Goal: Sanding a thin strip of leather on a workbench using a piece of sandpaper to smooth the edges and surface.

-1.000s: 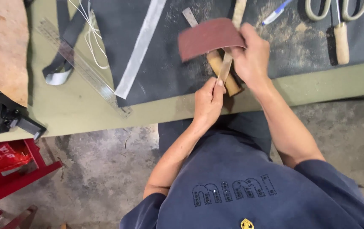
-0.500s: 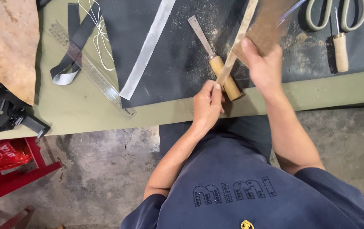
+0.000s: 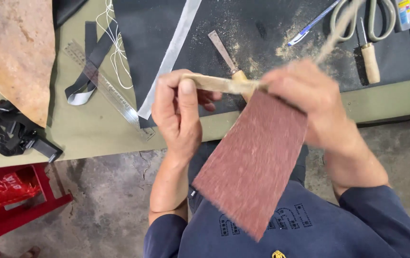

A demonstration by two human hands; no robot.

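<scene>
**Sandpaper sheet lifted off the bench**

Sandpaper sheet (image 3: 252,162), reddish-brown, now hangs above the lap, raised from the dark mat (image 3: 262,28) where it lay a second ago. Right hand (image 3: 310,100) pinches its top edge; left hand (image 3: 178,112) pinches the pale wooden strip (image 3: 214,83). Rubbing looks underway. Far left of the mat, a red printed packet (image 3: 2,191) lies on a red stool.

Rough, gritty reddish-brown sandpaper (image 3: 252,162) hangs matt below the right hand's (image 3: 305,102) grip. In the left hand's (image 3: 178,112) pinch, a pale wooden strip (image 3: 214,83), dull and dry. Beyond the grip: a wooden-handled chisel (image 3: 226,55) with a dull metal blade, on a matt black mat (image 3: 262,28) dusted with sawdust.
</scene>
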